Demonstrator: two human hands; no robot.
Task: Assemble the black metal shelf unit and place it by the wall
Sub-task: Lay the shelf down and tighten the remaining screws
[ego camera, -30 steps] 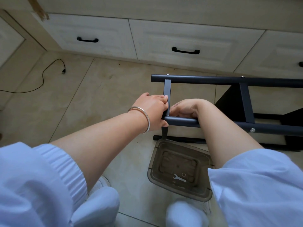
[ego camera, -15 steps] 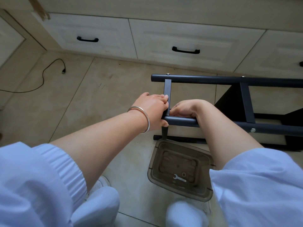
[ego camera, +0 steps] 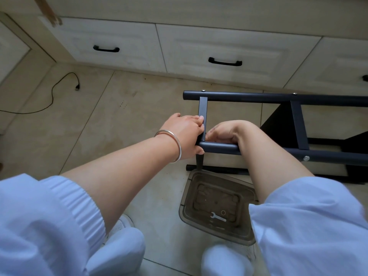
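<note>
Head view. The black metal shelf unit (ego camera: 278, 98) lies on its side on the tiled floor (ego camera: 111, 120), in front of a row of cream drawers (ego camera: 219, 48) with black handles. Its far tube runs from mid-frame to the right edge of the frame; a near tube (ego camera: 221, 148) runs parallel below it, and a short flat crossbar (ego camera: 203, 114) joins the two at their left ends. A second crossbar (ego camera: 298, 126) stands further right. A silver bolt head (ego camera: 306, 158) shows on the near tube toward the right.

The left hand (ego camera: 185, 136) wears a silver bangle (ego camera: 175, 146) at the wrist. Its fingers are curled round the joint where the short crossbar meets the near tube, with fingertips on the crossbar's left edge and the thumb under the tube end. The right hand (ego camera: 225, 132) sits just right of the same joint, wrist resting on the near tube, fingers curled toward the crossbar's lower end. What the right fingers hold or touch is hidden behind the hand and cannot be told.

A translucent brown plastic tray (ego camera: 191, 204) lies on the floor directly below the near tube, between the person's knees. Inside it are a small flat wrench (ego camera: 218, 217) and a small ring-shaped washer (ego camera: 223, 212), near each other but apart.

A black cable (ego camera: 53, 92) curves across the floor toward the left edge of the frame, well apart from the shelf unit. Light blue sleeves (ego camera: 308, 226) and white shoes (ego camera: 123, 224) fill the bottom of the frame.
</note>
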